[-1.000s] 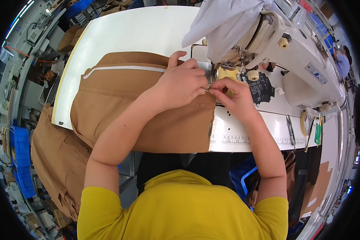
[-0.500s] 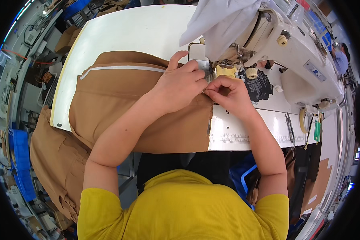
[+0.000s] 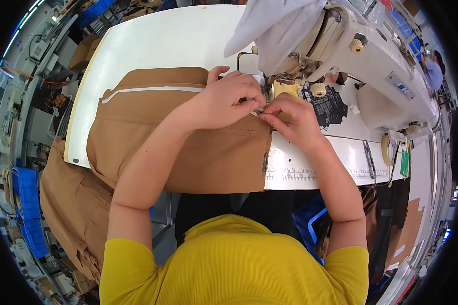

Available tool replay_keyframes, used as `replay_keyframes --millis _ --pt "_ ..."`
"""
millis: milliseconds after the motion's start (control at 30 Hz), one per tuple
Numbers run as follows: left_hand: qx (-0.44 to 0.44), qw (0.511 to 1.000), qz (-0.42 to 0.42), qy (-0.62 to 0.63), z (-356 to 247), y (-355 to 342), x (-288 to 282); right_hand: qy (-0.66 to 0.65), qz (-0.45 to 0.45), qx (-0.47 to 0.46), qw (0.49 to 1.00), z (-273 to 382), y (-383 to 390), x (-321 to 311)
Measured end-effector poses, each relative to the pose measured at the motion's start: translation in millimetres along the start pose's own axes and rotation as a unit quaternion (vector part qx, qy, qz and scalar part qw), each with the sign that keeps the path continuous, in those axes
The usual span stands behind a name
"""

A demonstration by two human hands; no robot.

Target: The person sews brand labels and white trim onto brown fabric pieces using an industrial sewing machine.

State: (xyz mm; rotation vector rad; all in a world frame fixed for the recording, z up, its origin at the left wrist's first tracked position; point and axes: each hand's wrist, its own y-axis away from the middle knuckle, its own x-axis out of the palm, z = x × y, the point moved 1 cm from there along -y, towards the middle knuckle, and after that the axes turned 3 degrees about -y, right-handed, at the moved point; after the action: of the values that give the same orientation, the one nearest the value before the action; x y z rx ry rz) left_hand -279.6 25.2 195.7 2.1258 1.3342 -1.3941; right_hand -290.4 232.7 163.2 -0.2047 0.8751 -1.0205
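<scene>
A brown fabric panel (image 3: 213, 157) lies across the white sewing table, with a white tape strip (image 3: 152, 89) along its upper part. My left hand (image 3: 224, 99) rests over the panel's upper right, its thumb and fingers pinched on the fabric edge. Right beside it, my right hand (image 3: 290, 119) pinches the same edge between thumb and forefinger. Both hands are just in front of the sewing machine (image 3: 387, 66), near its needle area, which is partly hidden behind a hanging white cloth (image 3: 277, 33). The exact fold between my fingertips is too small to make out.
Thread snips (image 3: 369, 160), a tape roll (image 3: 389, 150) and a green item (image 3: 404, 163) lie at the table's right end. More brown fabric (image 3: 74, 203) hangs off the left side. Blue bins (image 3: 30, 211) stand far left; another person (image 3: 432, 73) sits at far right.
My left fingers have curled down from a raised, spread position to a pinch beside the right hand. The panel's upper flap now lies flatter. My right hand has barely moved.
</scene>
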Motion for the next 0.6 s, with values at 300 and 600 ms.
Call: replay_keyframes --millis 300,600 --pt "-0.007 0.987 0.126 0.101 11 -14 0 0.052 0.002 -0.078 0.996 1 1 1" --pt "0.011 0.980 0.134 0.146 13 -16 3 0.062 0.016 -0.096 0.993 1 3 2"
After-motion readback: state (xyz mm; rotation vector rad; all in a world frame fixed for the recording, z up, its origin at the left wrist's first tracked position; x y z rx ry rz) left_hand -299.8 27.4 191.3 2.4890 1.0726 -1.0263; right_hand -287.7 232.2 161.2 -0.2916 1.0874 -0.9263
